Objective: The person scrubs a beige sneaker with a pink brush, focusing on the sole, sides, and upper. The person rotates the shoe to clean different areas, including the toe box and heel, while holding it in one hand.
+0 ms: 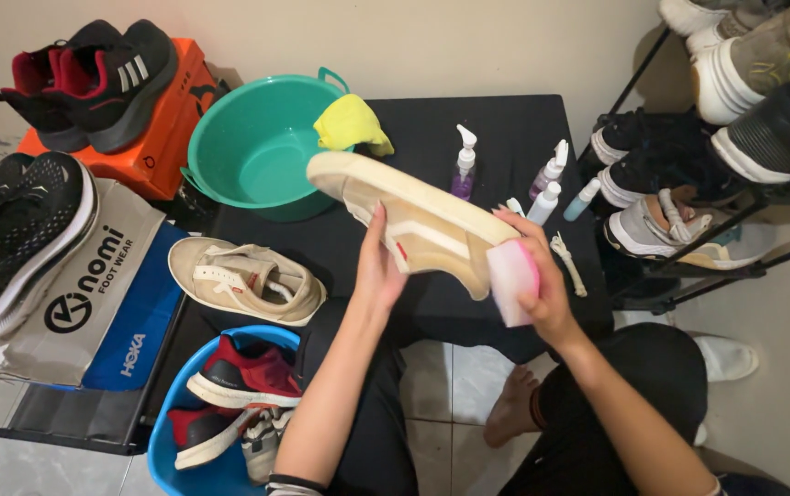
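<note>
I hold a cream sneaker [413,216] sideways above the black table [505,138], its pale sole turned toward me. My left hand [378,266] grips the shoe's upper from below. My right hand [542,276] presses a pink and white sponge block [511,280] against the heel end of the sole. The matching cream sneaker [248,280] lies on its side at the table's left edge.
A green basin [257,147] with a yellow cloth [351,124] on its rim stands at the back. Several spray and pump bottles [546,184] and a white lace [567,260] lie right. A blue tub [229,404] of shoes, shoe boxes left, a shoe rack [725,165] right.
</note>
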